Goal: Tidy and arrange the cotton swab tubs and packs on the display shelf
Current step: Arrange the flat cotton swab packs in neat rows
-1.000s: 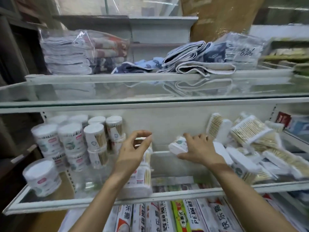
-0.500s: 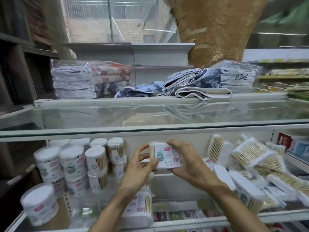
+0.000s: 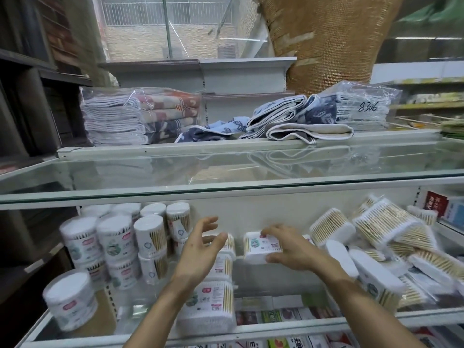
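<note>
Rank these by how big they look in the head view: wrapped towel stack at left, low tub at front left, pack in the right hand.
1. The towel stack.
2. The low tub, though it sits nearest the camera, which may flatter it.
3. The pack, partly covered by the right hand.

Both forearms reach forward; the left hand (image 3: 200, 249) hovers, fingers spread, the right hand (image 3: 293, 249) grips a swab pack (image 3: 254, 248).
</note>
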